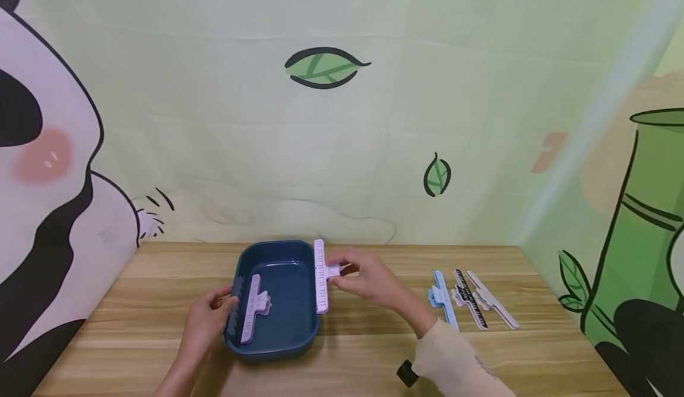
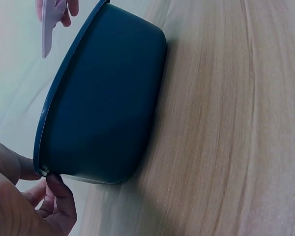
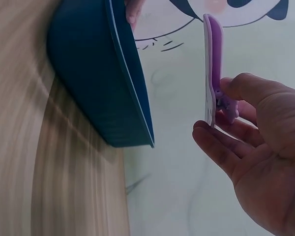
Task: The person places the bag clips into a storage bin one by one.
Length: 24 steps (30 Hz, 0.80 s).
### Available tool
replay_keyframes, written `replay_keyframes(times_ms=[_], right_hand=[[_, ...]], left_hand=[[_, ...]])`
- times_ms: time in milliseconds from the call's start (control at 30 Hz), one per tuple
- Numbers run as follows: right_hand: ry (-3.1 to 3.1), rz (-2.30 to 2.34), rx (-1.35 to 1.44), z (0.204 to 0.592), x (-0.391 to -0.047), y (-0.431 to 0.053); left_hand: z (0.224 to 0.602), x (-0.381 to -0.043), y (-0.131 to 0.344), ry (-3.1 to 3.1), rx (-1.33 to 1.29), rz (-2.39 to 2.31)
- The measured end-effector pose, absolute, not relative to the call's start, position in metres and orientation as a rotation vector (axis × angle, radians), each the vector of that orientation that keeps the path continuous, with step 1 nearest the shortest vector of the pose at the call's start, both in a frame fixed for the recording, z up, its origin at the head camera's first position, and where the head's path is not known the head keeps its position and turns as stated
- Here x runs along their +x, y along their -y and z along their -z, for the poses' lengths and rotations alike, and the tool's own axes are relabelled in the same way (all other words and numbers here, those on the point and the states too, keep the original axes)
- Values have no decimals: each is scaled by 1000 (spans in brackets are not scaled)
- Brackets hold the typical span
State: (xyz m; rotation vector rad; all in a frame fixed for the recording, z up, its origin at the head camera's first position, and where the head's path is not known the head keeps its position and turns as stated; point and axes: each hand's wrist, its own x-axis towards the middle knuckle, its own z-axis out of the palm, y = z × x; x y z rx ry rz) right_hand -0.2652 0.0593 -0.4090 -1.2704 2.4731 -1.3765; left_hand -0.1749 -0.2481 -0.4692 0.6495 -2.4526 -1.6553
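Note:
My right hand (image 1: 369, 275) pinches a light purple bag clip (image 1: 320, 278) with ruler marks by its short handle, above the right rim of a dark blue basin (image 1: 291, 348). In the right wrist view the clip (image 3: 214, 64) is upright, thumb on one side of the handle and fingers on the other. My left hand (image 1: 205, 320) grips the basin's left rim, its thumb and fingers (image 2: 61, 201) on both sides of the edge in the left wrist view. Inside the basin, another purple clip (image 1: 251, 311) leans toward the left wall.
On the wooden table (image 1: 374, 343) to the right lie a blue clip (image 1: 443, 299), a black clip (image 1: 470, 299) and a white clip (image 1: 494, 302), side by side. A small black object (image 1: 407, 373) shows by the right sleeve. A printed cloth (image 1: 230, 118) hangs behind the table.

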Motion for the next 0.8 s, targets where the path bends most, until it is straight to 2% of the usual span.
replay_keyframes(times_ms=[333, 800], right_hand=[[-2425, 1366, -1346, 416, -265, -36], [-2418, 1284, -1315, 426, -259, -8]], left_hand=[[471, -174, 250, 2445, 560, 1640], [470, -173, 250, 2451, 561, 1639]])
